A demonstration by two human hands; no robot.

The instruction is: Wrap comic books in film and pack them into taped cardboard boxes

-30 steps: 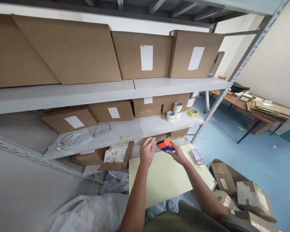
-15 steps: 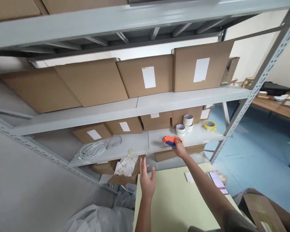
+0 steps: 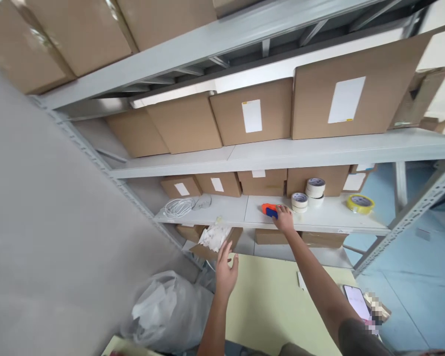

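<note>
Head: R hand [image 3: 284, 219] pinching orange-blue tool [image 3: 269, 209] nr shelf edge [image 3: 270, 225], room L; L hand [image 3: 226, 271] spread.

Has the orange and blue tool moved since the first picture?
Yes. The tool, in the right hand, has gone up and left against the white tape rolls, from below them to beside them.

I watch through one head camera, looking forward and down from above the near side of the surface [image 3: 263, 301], with the shelves [image 3: 304, 154] close ahead and the floor [image 3: 426, 277] farther off at right.
</note>
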